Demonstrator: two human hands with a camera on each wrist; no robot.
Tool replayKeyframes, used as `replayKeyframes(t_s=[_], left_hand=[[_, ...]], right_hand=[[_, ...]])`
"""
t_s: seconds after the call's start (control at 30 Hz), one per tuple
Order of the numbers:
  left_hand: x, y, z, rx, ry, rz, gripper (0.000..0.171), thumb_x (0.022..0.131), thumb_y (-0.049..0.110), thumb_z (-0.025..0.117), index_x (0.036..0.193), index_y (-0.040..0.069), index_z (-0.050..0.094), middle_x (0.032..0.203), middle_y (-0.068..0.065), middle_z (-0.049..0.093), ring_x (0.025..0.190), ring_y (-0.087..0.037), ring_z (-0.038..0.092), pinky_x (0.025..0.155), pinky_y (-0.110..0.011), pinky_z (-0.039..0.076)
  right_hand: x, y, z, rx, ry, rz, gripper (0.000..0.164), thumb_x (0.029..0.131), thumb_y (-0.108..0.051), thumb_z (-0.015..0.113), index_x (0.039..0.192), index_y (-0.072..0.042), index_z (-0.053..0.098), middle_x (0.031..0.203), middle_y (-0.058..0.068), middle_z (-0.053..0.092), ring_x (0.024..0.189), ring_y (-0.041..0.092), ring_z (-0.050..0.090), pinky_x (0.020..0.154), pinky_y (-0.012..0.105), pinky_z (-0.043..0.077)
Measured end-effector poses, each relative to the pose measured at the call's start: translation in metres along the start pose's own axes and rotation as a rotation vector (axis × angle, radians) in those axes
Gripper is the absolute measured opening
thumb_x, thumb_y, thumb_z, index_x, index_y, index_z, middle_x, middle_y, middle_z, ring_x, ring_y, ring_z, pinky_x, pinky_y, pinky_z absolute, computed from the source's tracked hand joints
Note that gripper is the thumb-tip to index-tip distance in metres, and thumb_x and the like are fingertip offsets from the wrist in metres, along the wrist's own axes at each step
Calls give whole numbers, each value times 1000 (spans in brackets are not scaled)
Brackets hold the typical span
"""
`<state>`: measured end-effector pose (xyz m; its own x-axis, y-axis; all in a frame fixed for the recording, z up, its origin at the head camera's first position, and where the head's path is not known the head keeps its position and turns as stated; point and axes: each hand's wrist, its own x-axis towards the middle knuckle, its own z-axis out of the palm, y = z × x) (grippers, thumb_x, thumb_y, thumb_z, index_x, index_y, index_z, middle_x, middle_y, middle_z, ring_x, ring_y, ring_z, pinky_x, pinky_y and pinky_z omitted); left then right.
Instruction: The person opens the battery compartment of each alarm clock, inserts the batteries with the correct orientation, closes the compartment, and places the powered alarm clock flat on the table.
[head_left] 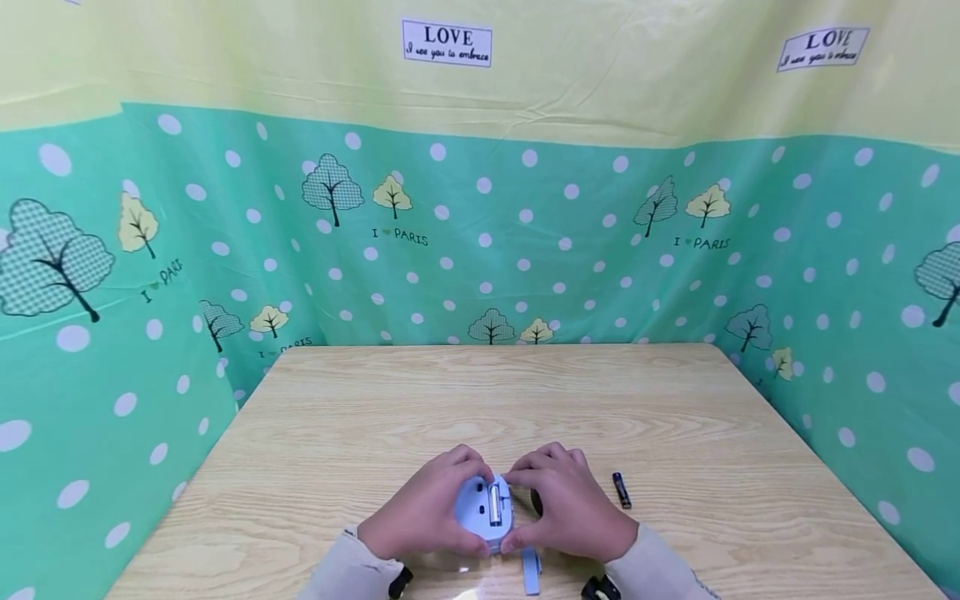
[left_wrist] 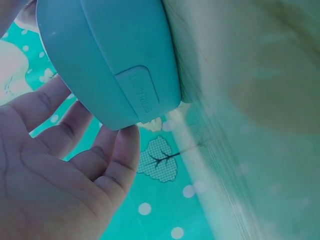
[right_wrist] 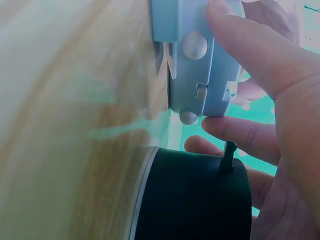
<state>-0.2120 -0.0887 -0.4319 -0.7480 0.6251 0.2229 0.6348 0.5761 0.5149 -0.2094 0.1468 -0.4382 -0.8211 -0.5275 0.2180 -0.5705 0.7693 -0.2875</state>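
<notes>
Tabletop (head_left: pixel 480 396) across the lower frame, apparently as firm support. Gripped by left hand (head_left: pixel 426 510) and right hand (head_left: pixel 568 510) at bottom centre: blue battery-powered device (head_left: pixel 470 518), open face upward, probably steadied from both sides for access; one battery (head_left: pixel 494 503) inside, second battery (head_left: pixel 622 490) loose farther right.

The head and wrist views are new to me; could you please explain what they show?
There is no machine: a person's left hand and right hand hold a pale blue device, with a battery in its open slot. The head view comes from a camera worn on the head, looking forward and down; each wrist view comes from a camera on that wrist. On the table lie a loose battery, right of the right hand, and a small blue strip nearer the head camera. A black cylinder is near the right hand.
</notes>
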Motion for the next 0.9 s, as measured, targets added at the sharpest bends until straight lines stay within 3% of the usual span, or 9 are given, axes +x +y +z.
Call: replayKeyframes(t_s=[0.9], left_hand=[[-1, -1, 0, -29, -26, -29, 66, 57, 45, 88, 113, 27, 58, 118, 15, 47, 102, -10, 48, 82, -23, 46]], right_hand=[[1, 1, 3, 4, -10, 12, 81, 54, -83, 63, 119, -35, 65, 116, -16, 59, 108, 11, 42, 83, 42, 28]])
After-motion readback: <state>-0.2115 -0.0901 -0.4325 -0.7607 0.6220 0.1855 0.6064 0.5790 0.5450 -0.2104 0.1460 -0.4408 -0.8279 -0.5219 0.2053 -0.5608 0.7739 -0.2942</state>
